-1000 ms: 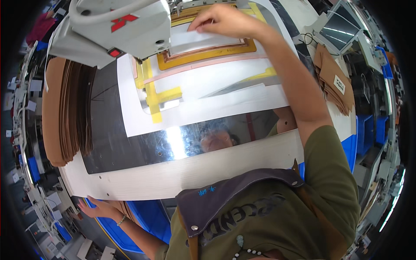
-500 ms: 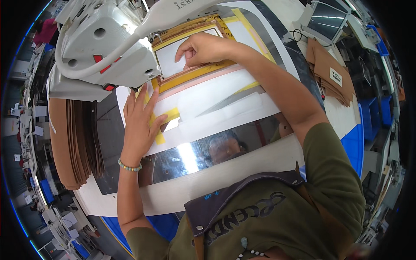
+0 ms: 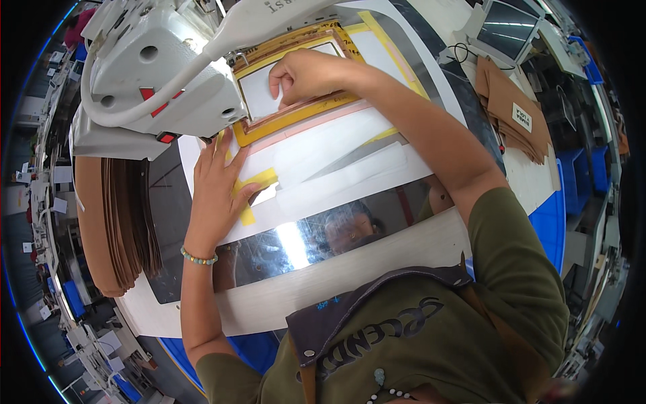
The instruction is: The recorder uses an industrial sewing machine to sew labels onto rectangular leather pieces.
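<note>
My left hand [image 3: 217, 178] lies with fingers spread on the white template sheet [image 3: 330, 158] and its yellow tape, just below the machine head [image 3: 168, 74]. My right hand [image 3: 303, 77] is curled over the white inner piece [image 3: 259, 91] of a yellow frame [image 3: 286, 124], its fingertips down on that piece; whether they pinch anything is hidden. The frame sits beside the machine's needle area, on the template. Under the sheet is a dark, reflective metal plate [image 3: 175, 222].
A thick stack of brown pieces [image 3: 108, 222] stands at left; more brown pieces [image 3: 505, 101] lie at right, beside a screen [image 3: 508, 27] and cables. Blue bins [image 3: 572, 175] are beyond the right edge and below the pale table [image 3: 249, 310]. A busy workshop surrounds the table.
My left hand has risen from below the table edge onto the template. My right hand has shifted lower within the frame. The view has shifted, and little differs from half a second ago.
</note>
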Available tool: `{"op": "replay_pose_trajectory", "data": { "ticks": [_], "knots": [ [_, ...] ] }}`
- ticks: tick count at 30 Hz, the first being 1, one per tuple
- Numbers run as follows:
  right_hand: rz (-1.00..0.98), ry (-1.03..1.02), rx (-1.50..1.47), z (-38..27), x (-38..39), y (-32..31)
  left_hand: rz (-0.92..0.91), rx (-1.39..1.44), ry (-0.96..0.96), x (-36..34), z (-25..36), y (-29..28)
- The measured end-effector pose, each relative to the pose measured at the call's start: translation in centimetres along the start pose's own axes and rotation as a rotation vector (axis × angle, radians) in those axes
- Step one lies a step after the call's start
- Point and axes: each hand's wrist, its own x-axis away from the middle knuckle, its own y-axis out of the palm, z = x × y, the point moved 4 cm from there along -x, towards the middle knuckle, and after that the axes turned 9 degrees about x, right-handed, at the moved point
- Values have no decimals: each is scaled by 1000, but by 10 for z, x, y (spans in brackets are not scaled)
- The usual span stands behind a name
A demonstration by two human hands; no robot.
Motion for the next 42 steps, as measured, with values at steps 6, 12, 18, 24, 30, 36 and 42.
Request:
{"op": "replay_pose_trajectory", "data": {
  "ticks": [6,12,18,24,30,36,42],
  "knots": [
    [51,24,-76,-2,1,6,-70,-61,-16,-10,-9,12],
    [73,12,23,-2,9,-4,-34,-41,-11,-16,-8,18],
    [-138,130,247,20,42,-48,29,-8,-7,-13,-10,19],
    [-102,199,283,36,54,-57,0,-53,-5,-14,-8,18],
    [-94,196,244,41,58,-52,-21,-48,-19,-13,-6,17],
    [-251,192,343,36,43,-57,17,-52,-7,-13,-7,19],
    [-350,203,614,26,25,-59,-10,-84,-23,-15,-5,18]
  ]
}}
